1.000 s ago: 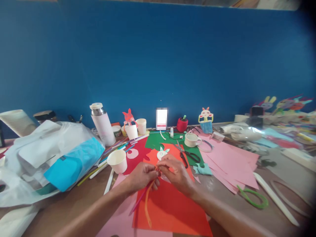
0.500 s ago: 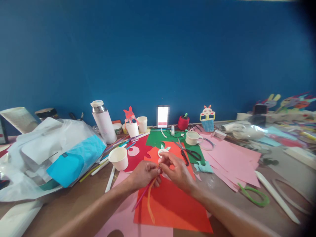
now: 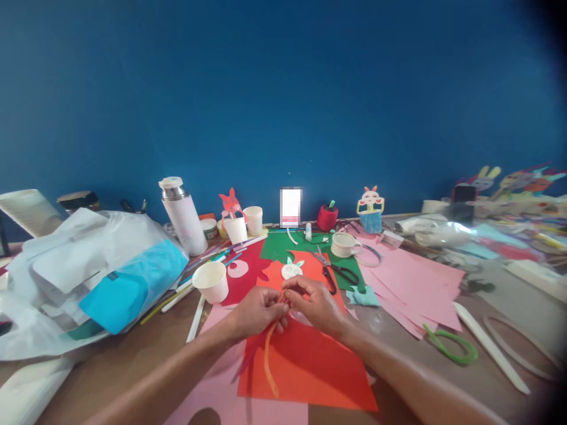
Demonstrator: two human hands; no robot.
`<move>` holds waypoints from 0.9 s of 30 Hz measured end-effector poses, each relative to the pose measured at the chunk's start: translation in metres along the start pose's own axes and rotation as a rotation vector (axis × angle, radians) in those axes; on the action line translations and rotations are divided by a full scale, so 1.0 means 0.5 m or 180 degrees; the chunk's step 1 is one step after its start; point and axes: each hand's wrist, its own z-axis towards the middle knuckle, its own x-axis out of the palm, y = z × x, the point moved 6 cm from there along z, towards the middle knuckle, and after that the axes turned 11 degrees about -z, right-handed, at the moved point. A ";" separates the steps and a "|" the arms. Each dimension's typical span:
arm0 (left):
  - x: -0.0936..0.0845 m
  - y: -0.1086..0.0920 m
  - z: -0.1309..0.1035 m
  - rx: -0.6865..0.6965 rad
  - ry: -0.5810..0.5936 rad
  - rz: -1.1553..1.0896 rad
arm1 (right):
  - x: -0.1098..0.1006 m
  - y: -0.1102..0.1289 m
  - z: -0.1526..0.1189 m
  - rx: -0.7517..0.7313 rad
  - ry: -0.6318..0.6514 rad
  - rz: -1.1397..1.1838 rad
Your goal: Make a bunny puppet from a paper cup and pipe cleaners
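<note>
My left hand (image 3: 263,308) is closed around an orange pipe cleaner (image 3: 268,360) and a magenta one (image 3: 252,356), whose loose ends hang down toward me. Against it, my right hand (image 3: 312,304) pinches at their upper ends; the exact spot is partly hidden by the fingers. Both hands are above an orange paper sheet (image 3: 319,372). Just beyond the fingertips lies a white rabbit-face cutout (image 3: 292,270) with green-lined ears. Black-handled scissors (image 3: 345,274) rest open to its right.
A white paper cup (image 3: 211,283) stands left of my hands, with a white flask (image 3: 182,221) and a plastic bag (image 3: 133,254) beyond. Pink sheets (image 3: 411,283), a green pipe cleaner (image 3: 452,348) and a mug (image 3: 343,245) lie to the right. A lit phone (image 3: 291,206) stands against the wall.
My right fingers have drawn in slightly closer to the left hand, uncovering more of the rabbit face. The magenta pipe cleaner's loose end has swung a little and looks blurred.
</note>
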 end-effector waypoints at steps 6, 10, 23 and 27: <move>0.000 -0.004 -0.001 -0.0043 0.0030 -0.0082 | 0.003 -0.003 0.001 0.0014 0.0004 0.0043; -0.002 -0.004 -0.001 -0.0115 -0.0068 -0.0041 | 0.009 -0.004 0.000 0.0022 0.0112 0.0143; -0.020 -0.006 0.002 0.0103 -0.0287 0.0131 | 0.007 -0.029 0.005 0.0183 0.0009 0.0662; -0.032 -0.012 0.001 0.0147 -0.0340 0.0102 | -0.010 -0.027 0.012 0.0172 -0.0161 0.0409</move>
